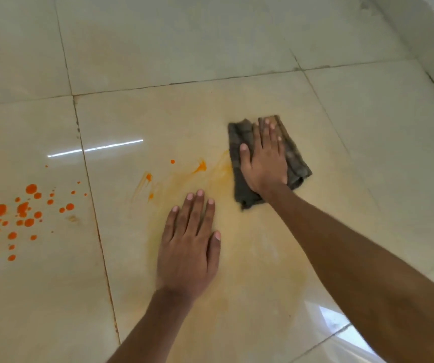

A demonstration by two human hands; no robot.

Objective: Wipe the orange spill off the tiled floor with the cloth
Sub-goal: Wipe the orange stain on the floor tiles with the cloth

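The right hand [264,163] presses flat, fingers straight, on the grey cloth [295,158]; bare tile lies beyond its fingertips up to the wall [425,35]. The left hand [188,247] rests flat, fingers spread. Orange drops [14,221] sit well left of its fingers, faint smears [200,166] just ahead.

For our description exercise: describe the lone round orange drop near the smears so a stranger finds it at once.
On the large middle tile, find the grey cloth under the right hand. Left of it lie orange smears. Among them sits the drop: small, round and whole, unlike those streaks.
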